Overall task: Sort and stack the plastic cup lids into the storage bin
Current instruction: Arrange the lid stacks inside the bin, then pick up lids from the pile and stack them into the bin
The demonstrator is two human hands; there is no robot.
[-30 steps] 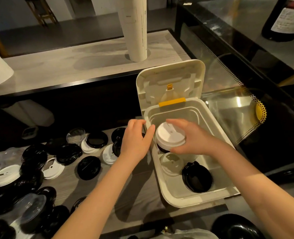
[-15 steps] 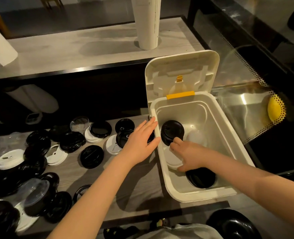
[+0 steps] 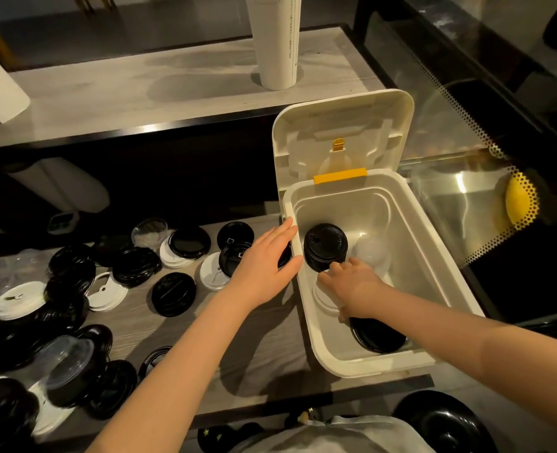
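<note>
white lid (image 3: pixel 321 296): seat level beside black stack (image 3: pixel 325 245), right hand (image 3: pixel 357 291) curled over it; brace storage bin (image 3: pixel 368 367) with flat, empty left hand (image 3: pixel 265 269).

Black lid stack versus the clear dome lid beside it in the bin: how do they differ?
The black lid stack is opaque, flat-topped and looks several lids deep; the clear dome lid is see-through, rounded and seemingly single. Both sit inside the white bin, side by side.
</note>
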